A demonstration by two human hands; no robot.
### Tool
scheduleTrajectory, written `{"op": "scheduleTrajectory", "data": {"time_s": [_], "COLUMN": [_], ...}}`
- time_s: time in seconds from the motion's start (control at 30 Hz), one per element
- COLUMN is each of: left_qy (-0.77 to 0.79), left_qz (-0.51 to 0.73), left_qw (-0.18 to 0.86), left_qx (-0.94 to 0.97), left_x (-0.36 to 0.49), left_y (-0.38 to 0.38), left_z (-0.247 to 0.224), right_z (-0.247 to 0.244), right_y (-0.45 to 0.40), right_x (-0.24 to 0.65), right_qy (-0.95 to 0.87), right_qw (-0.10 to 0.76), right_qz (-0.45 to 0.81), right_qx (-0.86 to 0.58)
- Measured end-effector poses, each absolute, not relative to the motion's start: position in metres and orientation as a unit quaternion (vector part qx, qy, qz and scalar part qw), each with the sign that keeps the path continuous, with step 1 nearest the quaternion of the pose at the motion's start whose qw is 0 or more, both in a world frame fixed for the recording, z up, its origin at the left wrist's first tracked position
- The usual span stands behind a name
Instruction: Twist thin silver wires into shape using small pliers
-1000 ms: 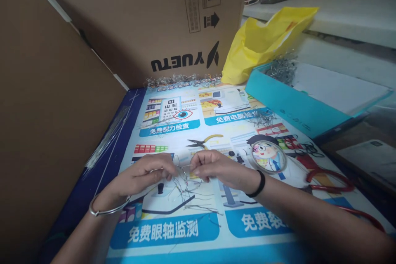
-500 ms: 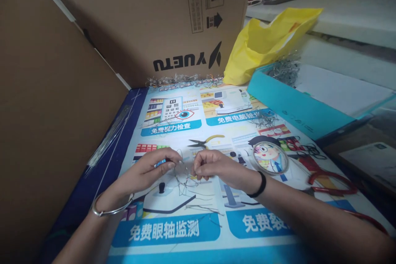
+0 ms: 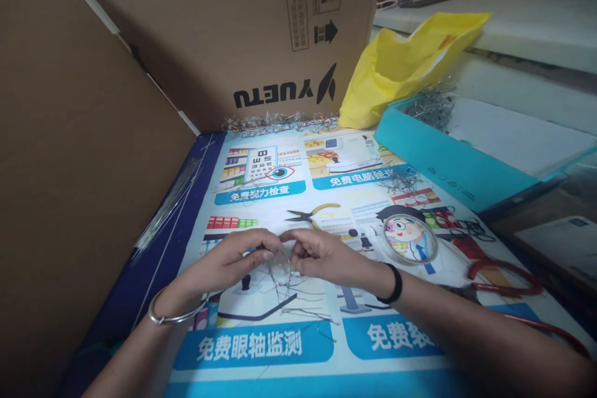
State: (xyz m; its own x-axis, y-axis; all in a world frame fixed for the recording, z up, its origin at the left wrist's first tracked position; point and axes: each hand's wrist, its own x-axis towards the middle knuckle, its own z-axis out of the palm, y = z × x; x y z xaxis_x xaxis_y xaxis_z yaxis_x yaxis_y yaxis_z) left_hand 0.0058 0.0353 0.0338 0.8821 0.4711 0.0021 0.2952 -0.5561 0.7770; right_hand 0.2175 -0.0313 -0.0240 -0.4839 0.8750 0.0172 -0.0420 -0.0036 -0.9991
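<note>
A thin wire loop [image 3: 280,275] with tiny coloured beads hangs between my fingers, its loose ends trailing down. My left hand [image 3: 242,256] pinches it from the left, thumb against the fingers. From the other side my right hand [image 3: 324,256] has its fingers curled on the loop, with the index finger reaching over to meet my left fingertips. The exact grip points are too small to make out. Just beyond the hands lie pliers [image 3: 310,216] with yellow handles. Several loose wires [image 3: 308,316] rest on the printed sheet below.
A clear round dish [image 3: 410,239], black loops [image 3: 478,228] and a red-handled tool [image 3: 508,277] lie at right. A teal box [image 3: 457,155] with wire pieces and a yellow bag [image 3: 387,74] stand behind. Cardboard walls [image 3: 209,25] close off the left and back.
My hands have come together so that the fingertips meet over the wire loop. My right index finger now stretches across toward the left hand. The view has shifted slightly.
</note>
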Motion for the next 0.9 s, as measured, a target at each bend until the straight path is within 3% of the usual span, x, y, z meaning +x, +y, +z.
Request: {"op": "scheduleTrajectory", "data": {"time_s": [0.2, 0.37, 0.53, 0.7, 0.9], "left_qy": [0.226, 0.241, 0.246, 0.268, 0.285], "left_qz": [0.114, 0.111, 0.123, 0.127, 0.134], "left_qw": [0.421, 0.422, 0.437, 0.518, 0.543], "left_qx": [0.871, 0.867, 0.856, 0.802, 0.779], "left_x": [0.009, 0.012, 0.014, 0.017, 0.021], "left_y": [0.034, 0.033, 0.034, 0.032, 0.033], "left_z": [0.034, 0.033, 0.029, 0.020, 0.019], "right_z": [-0.027, -0.024, -0.024, -0.025, -0.017], "right_y": [-0.031, -0.031, -0.031, -0.029, -0.031], "right_x": [0.217, 0.219, 0.218, 0.221, 0.221], "right_qy": [-0.603, -0.662, -0.635, -0.662, -0.644], "right_qw": [0.416, 0.343, 0.378, 0.332, 0.351], "right_qz": [0.581, 0.552, 0.558, 0.542, 0.517], "right_qx": [-0.356, -0.373, -0.377, -0.397, -0.440]}}
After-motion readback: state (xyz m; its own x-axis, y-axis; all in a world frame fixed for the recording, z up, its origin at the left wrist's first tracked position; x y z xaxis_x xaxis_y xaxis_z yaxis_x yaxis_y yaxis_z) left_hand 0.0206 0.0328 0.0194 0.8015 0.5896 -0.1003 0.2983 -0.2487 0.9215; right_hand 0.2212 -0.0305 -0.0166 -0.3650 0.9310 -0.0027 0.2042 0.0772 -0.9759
